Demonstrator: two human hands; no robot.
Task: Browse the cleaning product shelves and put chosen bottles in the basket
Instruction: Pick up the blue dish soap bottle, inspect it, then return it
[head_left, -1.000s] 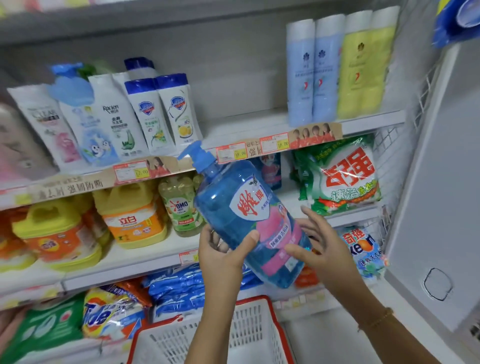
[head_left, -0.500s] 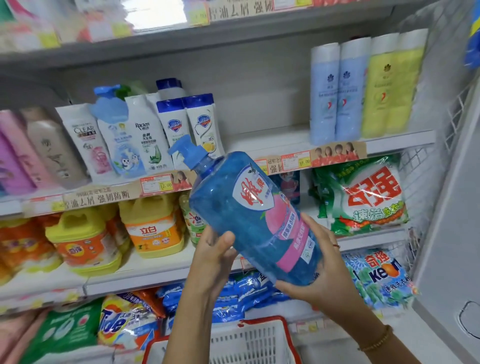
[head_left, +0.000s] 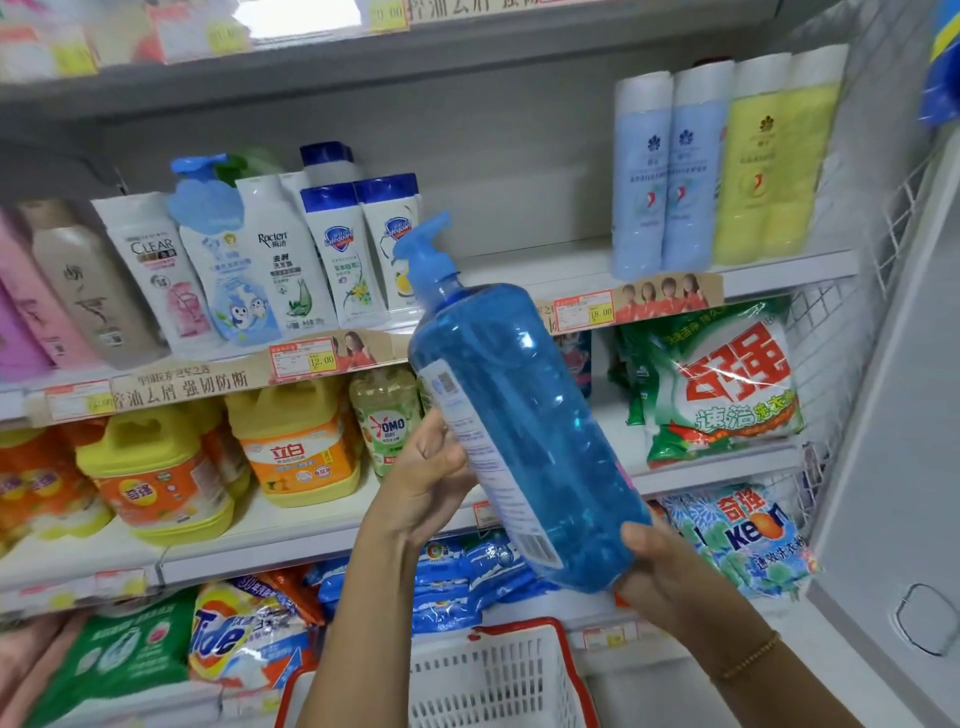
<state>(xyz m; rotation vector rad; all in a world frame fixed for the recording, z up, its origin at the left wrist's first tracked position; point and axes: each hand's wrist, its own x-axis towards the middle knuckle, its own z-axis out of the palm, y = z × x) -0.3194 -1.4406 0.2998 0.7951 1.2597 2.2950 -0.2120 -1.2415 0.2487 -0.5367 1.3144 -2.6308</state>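
Note:
A big clear blue pump bottle (head_left: 524, 415) full of blue liquid is tilted in front of the shelves, pump up and to the left, its white back label and barcode facing me. My left hand (head_left: 426, 478) grips its left side near the middle. My right hand (head_left: 660, 566) cups and holds its base from below right. A white basket with a red rim (head_left: 561, 649) hangs at the bottom centre, under my forearms.
Shampoo bottles (head_left: 280, 260) line the upper shelf, with tall blue and yellow bottles (head_left: 727, 166) at right. Yellow detergent jugs (head_left: 296, 441) and a green powder bag (head_left: 722, 389) fill the middle shelf. Bagged detergents (head_left: 244, 634) lie lowest. A white panel (head_left: 893, 415) bounds the right side.
The bottle has been turned about its length: the red and pink front label now faces away and the back label shows. It has also risen a little and my view has tipped upward.

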